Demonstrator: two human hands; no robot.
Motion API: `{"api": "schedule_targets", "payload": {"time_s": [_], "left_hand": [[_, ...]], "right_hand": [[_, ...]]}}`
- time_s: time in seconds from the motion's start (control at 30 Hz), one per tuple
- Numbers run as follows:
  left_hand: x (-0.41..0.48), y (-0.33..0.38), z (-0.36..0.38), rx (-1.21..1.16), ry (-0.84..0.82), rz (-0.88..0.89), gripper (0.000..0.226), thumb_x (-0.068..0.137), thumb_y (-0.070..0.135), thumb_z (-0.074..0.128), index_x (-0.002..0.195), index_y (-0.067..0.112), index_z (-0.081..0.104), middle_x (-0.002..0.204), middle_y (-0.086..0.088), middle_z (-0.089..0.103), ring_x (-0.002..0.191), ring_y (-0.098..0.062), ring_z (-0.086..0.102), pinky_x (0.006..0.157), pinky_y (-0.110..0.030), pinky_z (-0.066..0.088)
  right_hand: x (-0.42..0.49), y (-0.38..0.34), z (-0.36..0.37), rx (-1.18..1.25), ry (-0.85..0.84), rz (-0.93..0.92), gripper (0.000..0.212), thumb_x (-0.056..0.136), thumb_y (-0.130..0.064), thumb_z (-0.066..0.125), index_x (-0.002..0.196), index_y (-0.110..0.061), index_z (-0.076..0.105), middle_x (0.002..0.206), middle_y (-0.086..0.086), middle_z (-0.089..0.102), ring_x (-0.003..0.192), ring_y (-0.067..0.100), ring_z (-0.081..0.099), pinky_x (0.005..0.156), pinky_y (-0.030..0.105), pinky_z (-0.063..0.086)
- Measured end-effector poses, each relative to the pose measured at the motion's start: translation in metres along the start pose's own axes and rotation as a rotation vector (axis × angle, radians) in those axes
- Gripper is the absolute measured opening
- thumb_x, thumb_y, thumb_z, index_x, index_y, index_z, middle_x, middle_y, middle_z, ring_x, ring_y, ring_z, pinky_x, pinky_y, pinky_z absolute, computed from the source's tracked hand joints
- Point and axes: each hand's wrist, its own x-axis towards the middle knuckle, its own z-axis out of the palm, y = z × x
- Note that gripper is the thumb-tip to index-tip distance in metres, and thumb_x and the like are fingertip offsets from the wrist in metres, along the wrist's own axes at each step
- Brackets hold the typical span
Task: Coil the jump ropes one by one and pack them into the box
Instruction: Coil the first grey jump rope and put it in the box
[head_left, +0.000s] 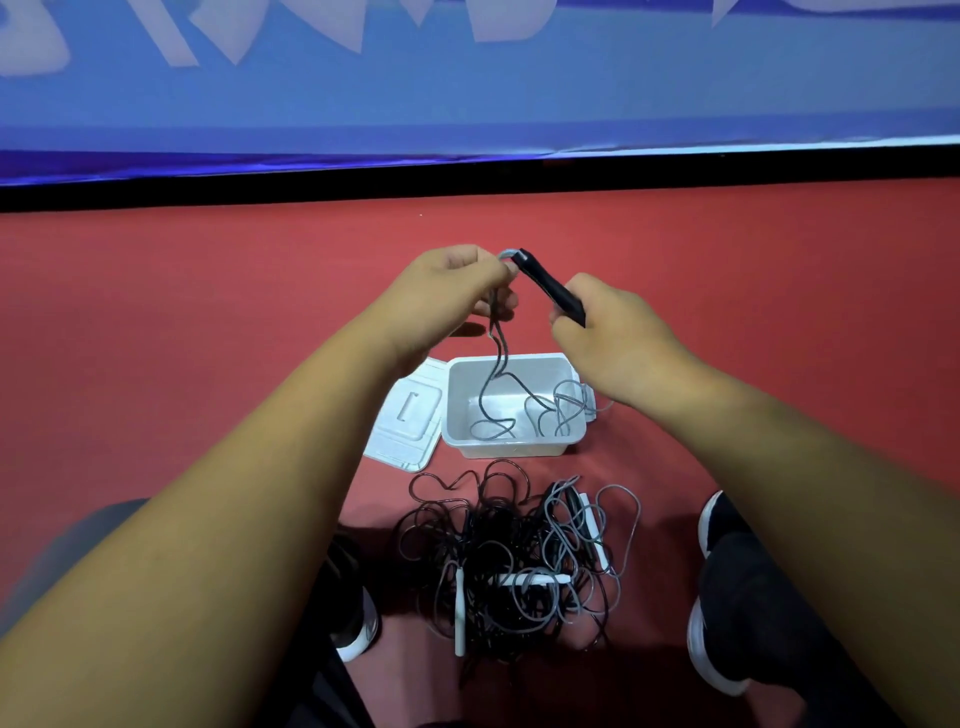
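One jump rope is held up over the box, and its coiling is judged to be only at the start. Its black handle is gripped at the lower end by the right hand, with the fingers curled round it. The cord just beside the handle's top is pinched by the left hand. From there the cord hangs down, and its loose loops lie uncoiled inside the box. Next, the slack would need to be drawn up and gathered in even loops before being packed. Other ropes are left in a tangled pile on the floor, near the box, with the lid lying beside it. The ropes in the pile cannot be counted, and the held rope's second handle is not made out; possibly it is hidden behind the right wrist.
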Motion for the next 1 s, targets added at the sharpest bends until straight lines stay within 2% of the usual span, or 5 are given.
{"api": "schedule_targets", "payload": {"time_s": [0.17, 0.4, 0.6, 0.77, 1.0], "left_hand": [[-0.004, 0.007, -0.014, -0.065, -0.128, 0.056, 0.010, 0.104, 0.024, 0.062, 0.104, 0.016, 0.067, 0.099, -0.013, 0.074, 0.090, -0.021, 0.071, 0.096, -0.040, 0.055], [-0.008, 0.008, -0.014, -0.191, -0.109, 0.052, 0.010, 0.099, 0.022, 0.070, 0.106, 0.014, 0.070, 0.092, -0.008, 0.071, 0.090, -0.021, 0.071, 0.078, -0.033, 0.063], [-0.010, 0.010, -0.001, -0.305, -0.059, 0.075, 0.009, 0.097, 0.017, 0.072, 0.099, 0.009, 0.066, 0.088, -0.012, 0.071, 0.083, -0.026, 0.074, 0.064, -0.033, 0.062], [-0.011, 0.013, 0.007, -0.339, -0.039, 0.070, 0.015, 0.095, 0.011, 0.074, 0.090, 0.008, 0.060, 0.089, -0.017, 0.075, 0.086, -0.032, 0.076, 0.065, -0.032, 0.063], [-0.008, 0.012, 0.001, -0.302, 0.022, 0.129, 0.021, 0.092, 0.005, 0.076, 0.083, 0.010, 0.058, 0.087, -0.016, 0.075, 0.087, -0.032, 0.077, 0.075, -0.037, 0.063]], "right_hand": [[0.001, -0.004, -0.002, 0.106, 0.134, 0.033, 0.014, 0.103, -0.030, 0.054, 0.095, -0.019, 0.057, 0.073, 0.000, 0.059, 0.057, 0.020, 0.050, 0.038, 0.022, 0.031], [-0.001, -0.009, -0.001, 0.342, 0.000, 0.112, 0.026, 0.092, -0.041, 0.059, 0.101, -0.017, 0.061, 0.075, 0.003, 0.053, 0.060, 0.020, 0.047, 0.054, 0.038, 0.042], [-0.009, -0.012, 0.004, 0.532, -0.106, 0.080, 0.049, 0.078, -0.062, 0.084, 0.108, -0.030, 0.062, 0.077, -0.009, 0.051, 0.063, 0.011, 0.049, 0.054, 0.033, 0.041], [-0.006, -0.011, 0.016, 0.422, -0.005, 0.033, 0.042, 0.078, -0.044, 0.088, 0.105, -0.031, 0.059, 0.086, -0.012, 0.062, 0.064, -0.001, 0.055, 0.055, 0.015, 0.042], [0.003, -0.009, 0.010, 0.238, -0.043, 0.004, 0.013, 0.095, -0.020, 0.063, 0.102, -0.026, 0.052, 0.079, -0.002, 0.053, 0.049, 0.003, 0.043, 0.043, 0.018, 0.033]]}}
